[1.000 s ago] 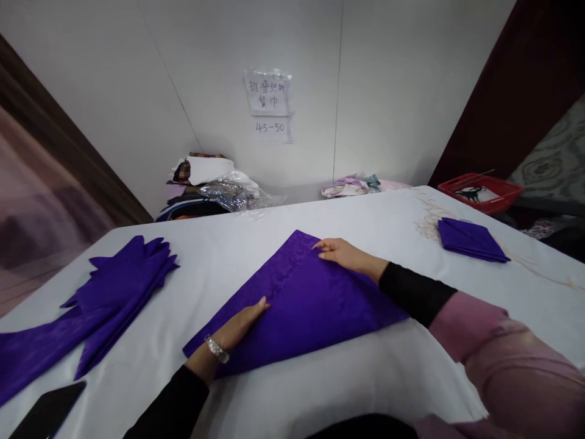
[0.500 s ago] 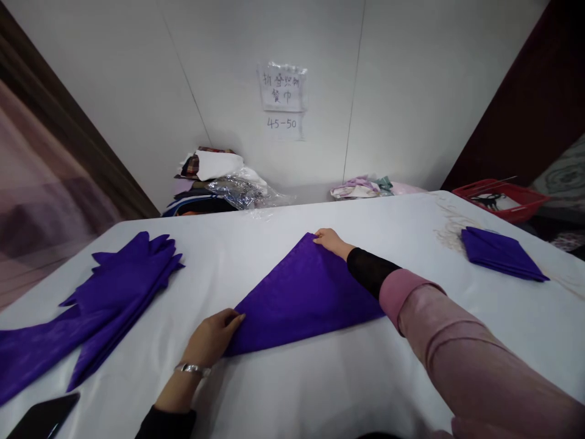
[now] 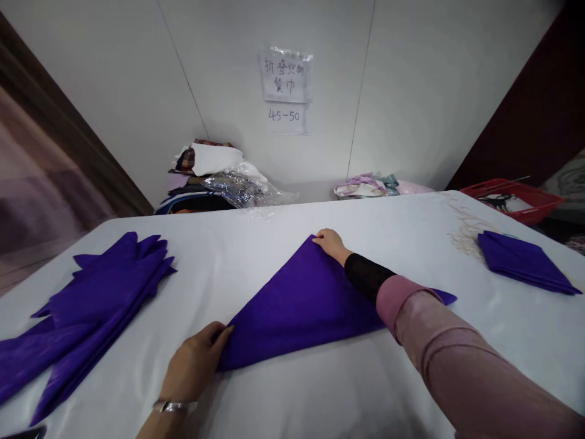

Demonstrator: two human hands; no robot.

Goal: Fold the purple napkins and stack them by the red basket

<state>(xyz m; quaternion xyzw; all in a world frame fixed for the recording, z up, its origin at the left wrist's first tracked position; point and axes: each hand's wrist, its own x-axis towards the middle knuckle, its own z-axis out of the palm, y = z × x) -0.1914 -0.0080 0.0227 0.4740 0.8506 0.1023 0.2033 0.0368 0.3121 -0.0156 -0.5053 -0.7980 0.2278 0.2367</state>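
A purple cloth napkin (image 3: 292, 311) lies folded into a triangle on the white-covered table (image 3: 256, 402), its long edge toward me. My right hand (image 3: 331, 245) pinches the top point of the triangle at the far side. At the near left corner, my left hand (image 3: 198, 360) is closed, thumb and fingers gripping the napkin's edge. The right sleeve crosses over part of the cloth, and a purple tip shows beyond it on the right.
A loose pile of purple napkins (image 3: 105, 292) lies at the left. One folded purple napkin (image 3: 525, 262) rests at the right. Behind the table are stacked fabrics (image 3: 214, 160) with clear plastic, more cloths (image 3: 363, 185) and a red basket (image 3: 539, 210). A handwritten sign (image 3: 286, 76) hangs on the wall.
My left hand has moved slightly left and toward me with the napkin's corner. My right hand stays at the top point. The view has shifted a little.
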